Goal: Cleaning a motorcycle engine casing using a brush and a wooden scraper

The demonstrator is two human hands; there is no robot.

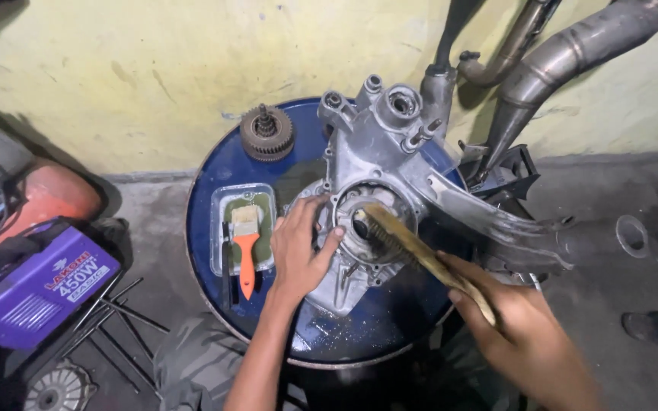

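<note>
Nearest the camera, the right hand (531, 335) is clamped around the wooden handle of a wire brush (413, 247), whose bristled end sits inside the round opening of the engine crankcase (390, 164). The left hand (298, 247) lies spread, fingers apart, flat against the casing's near edge, steadying it without gripping anything. The casing rests tilted on the blue drum top (321, 342), overhanging toward the right. With only a flat palm holding it, a hard brush stroke could probably slide the casing across the gritty lid or tip it off the rim. The left thumb lies close to the bristles, so a slip of the brush may scrape it. Just left of that hand, a paintbrush (246, 243) with an orange handle lies across a clear tray (218, 228) of murky liquid, which a shifting casing could knock and spill. Farther back, a gear cluster (266, 132) stands near the drum's far edge, where a jolt might roll it off.
</note>
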